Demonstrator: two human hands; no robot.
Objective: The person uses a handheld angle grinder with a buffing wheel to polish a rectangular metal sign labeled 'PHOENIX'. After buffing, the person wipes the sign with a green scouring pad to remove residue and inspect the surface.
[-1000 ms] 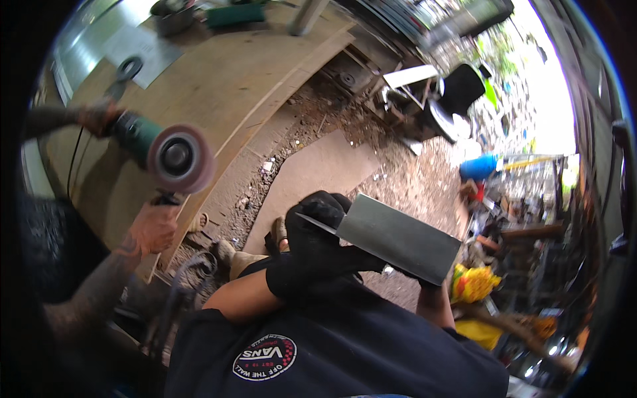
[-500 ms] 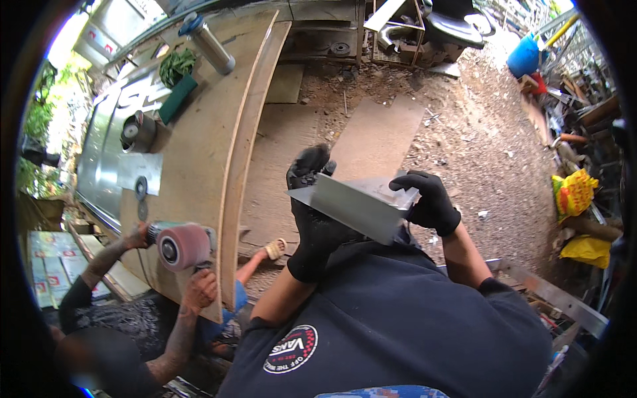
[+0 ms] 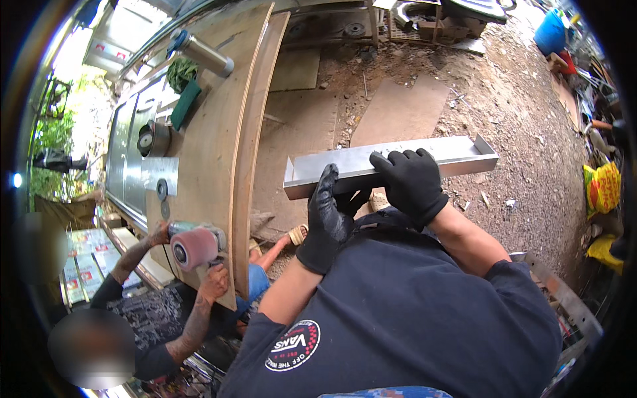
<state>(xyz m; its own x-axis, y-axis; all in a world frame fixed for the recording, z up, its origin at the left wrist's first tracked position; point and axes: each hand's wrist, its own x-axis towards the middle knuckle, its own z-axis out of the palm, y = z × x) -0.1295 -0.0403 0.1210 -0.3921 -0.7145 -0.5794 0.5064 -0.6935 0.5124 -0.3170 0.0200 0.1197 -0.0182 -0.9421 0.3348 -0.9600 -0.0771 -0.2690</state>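
A long, shallow sheet-metal tray (image 3: 458, 149) with folded-up edges lies crosswise in front of my body, its hollow side showing. My left hand (image 3: 328, 222), in a black glove, holds it from below near its left part, thumb up against the near wall and fingers partly hidden underneath. My right hand (image 3: 413, 188), gloved likewise, is closed over the near edge around the middle, fingertips reaching inside the tray.
At left, another person's hands hold a power sander with a pinkish drum (image 3: 194, 249) at the edge of a wooden workbench (image 3: 206, 139). A metal cylinder (image 3: 202, 53) and a round metal part (image 3: 154, 139) rest on it. Boards (image 3: 401, 113) lie on the gravelly ground.
The tray has turned from a steep slant to nearly level lengthwise, its hollow side now in view. My right hand has moved from its end to the middle of the near edge.
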